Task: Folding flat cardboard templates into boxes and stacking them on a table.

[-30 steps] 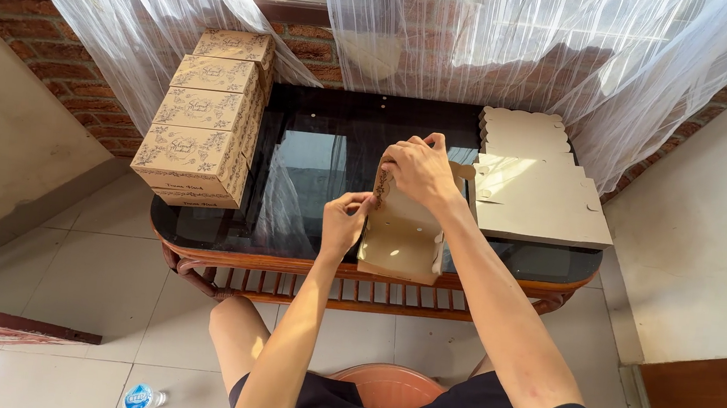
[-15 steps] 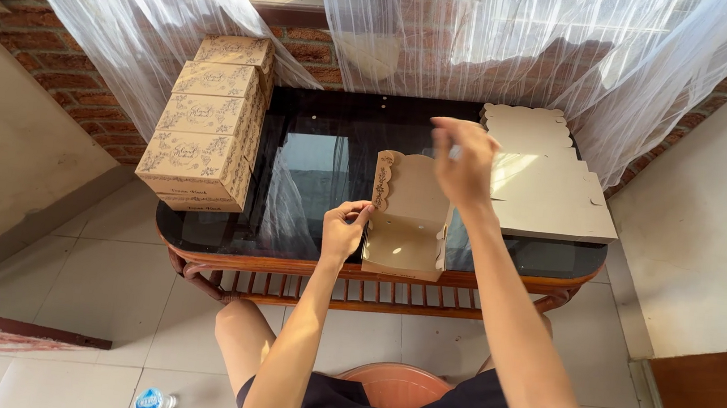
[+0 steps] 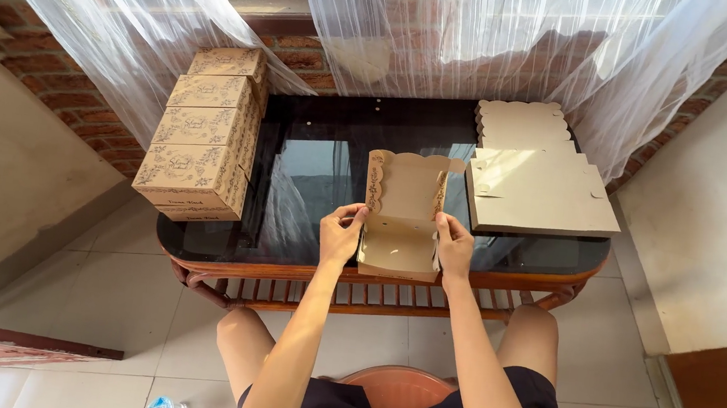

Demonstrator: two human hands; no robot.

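1. Head view, nearest first: I see my left hand (image 3: pixel 341 233) and right hand (image 3: pixel 454 248) each pinching a side wall of a half-folded kraft cardboard box (image 3: pixel 401 221), its scalloped lid flap upright.
2. That box sits at the near edge of a glossy dark glass table (image 3: pixel 321 182) with a rounded wooden rim.
3. Right of it, just beside, lies a stack of flat matte box blanks (image 3: pixel 537 182).
4. Far left, finished printed boxes (image 3: pixel 205 129) stand stacked; bare glass lies between.
5. Sheer white curtains (image 3: pixel 453 34) hang behind.
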